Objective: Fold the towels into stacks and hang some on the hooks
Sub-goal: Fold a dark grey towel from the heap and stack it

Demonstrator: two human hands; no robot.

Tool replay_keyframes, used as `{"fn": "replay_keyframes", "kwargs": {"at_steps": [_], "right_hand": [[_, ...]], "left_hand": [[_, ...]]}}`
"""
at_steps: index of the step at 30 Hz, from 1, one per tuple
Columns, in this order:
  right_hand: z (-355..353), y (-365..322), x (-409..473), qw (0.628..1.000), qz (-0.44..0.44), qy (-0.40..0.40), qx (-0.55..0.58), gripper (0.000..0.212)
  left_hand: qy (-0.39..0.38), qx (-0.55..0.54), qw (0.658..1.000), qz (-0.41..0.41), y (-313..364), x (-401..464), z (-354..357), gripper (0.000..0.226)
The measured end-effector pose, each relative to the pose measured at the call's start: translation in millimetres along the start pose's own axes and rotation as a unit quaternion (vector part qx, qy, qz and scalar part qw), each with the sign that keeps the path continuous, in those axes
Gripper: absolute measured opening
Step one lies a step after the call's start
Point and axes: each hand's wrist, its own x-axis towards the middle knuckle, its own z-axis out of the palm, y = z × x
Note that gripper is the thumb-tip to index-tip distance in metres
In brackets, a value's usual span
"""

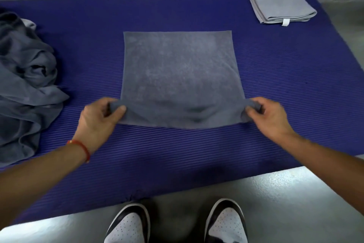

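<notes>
**Inspector A:** Item under handling?

**Inspector B:** One grey towel (178, 77), lying spread on the blue ribbed mat (275, 85) at its centre. Far edge was straight and flat. Near edge was lifted slightly off the mat and sagged in the middle, with soft creases between the two held corners. Surface was matte terry, evenly grey, no label visible.

**Inspector A:** Hands?

**Inspector B:** The left hand (98, 122) pinched the near-left corner, thumb on top, fingers (110, 102) curled beneath the cloth. The right hand (269, 116) pinched the near-right corner in like manner. A red thread band (82, 149) sat on the left wrist.

**Inspector A:** Other stock?

**Inspector B:** A folded towel (279, 3), lighter grey, lay at the mat's far-right corner, white tag at its near edge, well apart from the spread one. A crumpled heap of grey towels (25, 85) lay on the mat's left side. The mat lay on a grey floor (295, 203). Two black-and-white shoes (177, 223) stood on the floor at the mat's near edge.
</notes>
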Motion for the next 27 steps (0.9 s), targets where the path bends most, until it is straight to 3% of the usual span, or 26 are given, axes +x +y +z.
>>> {"fn": "replay_keyframes", "kwargs": {"at_steps": [3, 5, 8, 11, 15, 17, 19, 24, 27], "right_hand": [[0.4, -14.0, 26.7, 0.981, 0.100, 0.011, 0.166, 0.014], [1.7, -17.5, 33.4, 0.975, 0.109, -0.030, 0.189, 0.014], [7.5, -9.5, 35.9, 0.979, 0.100, -0.102, 0.143, 0.008], [9.7, 1.4, 38.8, 0.987, 0.074, -0.078, 0.117, 0.010], [3.7, -12.7, 41.5, 0.982, 0.053, -0.046, 0.173, 0.018], [1.4, -16.9, 42.6, 0.994, 0.023, -0.056, 0.093, 0.025], [-0.9, -13.8, 36.9, 0.997, -0.007, -0.071, 0.002, 0.027], [-5.0, 3.9, -20.6, 0.993, -0.023, -0.105, -0.055, 0.029], [-16.0, 7.1, -60.1, 0.990, -0.008, -0.134, -0.043, 0.053]], "left_hand": [[0.019, -0.043, 0.997, -0.062, 6.1, 36.4, 11.5, 0.018], [-0.021, -0.040, 0.996, -0.076, 4.0, 45.5, 20.8, 0.019], [-0.075, -0.042, 0.991, -0.103, -2.3, 41.3, 25.3, 0.019], [-0.074, 0.003, 0.994, -0.080, -12.0, 32.0, 21.3, 0.019], [-0.044, -0.023, 0.999, -0.007, -11.7, 28.8, 15.1, 0.018], [-0.031, -0.033, 0.999, 0.003, -10.8, 28.0, 10.9, 0.016], [-0.029, -0.030, 0.999, 0.000, -10.2, 20.8, 7.9, 0.017], [-0.058, -0.006, 0.998, -0.031, -13.9, -43.8, 7.5, 0.023], [-0.066, -0.007, 0.995, -0.079, -20.3, -94.7, 4.5, 0.013]]}}
